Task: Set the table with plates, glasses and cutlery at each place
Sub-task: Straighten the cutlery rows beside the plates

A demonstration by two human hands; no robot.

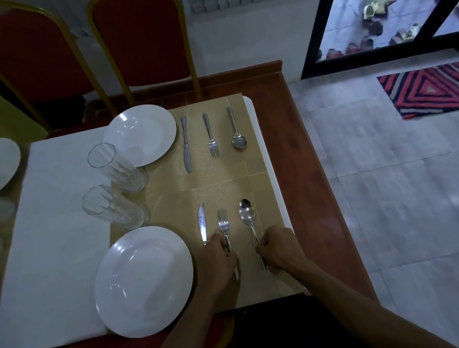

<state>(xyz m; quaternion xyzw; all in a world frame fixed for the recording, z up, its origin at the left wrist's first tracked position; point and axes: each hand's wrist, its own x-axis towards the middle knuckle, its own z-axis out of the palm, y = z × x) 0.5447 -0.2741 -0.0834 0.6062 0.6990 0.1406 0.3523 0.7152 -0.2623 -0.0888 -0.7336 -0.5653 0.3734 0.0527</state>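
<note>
Hands are both on the near placemat [257,289]. The left hand [218,257] has its fingers curled, pinching the near fork [224,225] by the handle, and the right hand [278,248] pinches the near spoon [247,213] handle the same way. The near knife [202,222] lies just left of the fork, with the near plate [143,280] beside it. Two glasses, near glass [114,209] and far glass [117,166], stand mid-bench [304,162]. On the far side, the far plate [140,135], far knife [186,144], far fork [211,137] and far spoon [237,134] are lined up.
</note>
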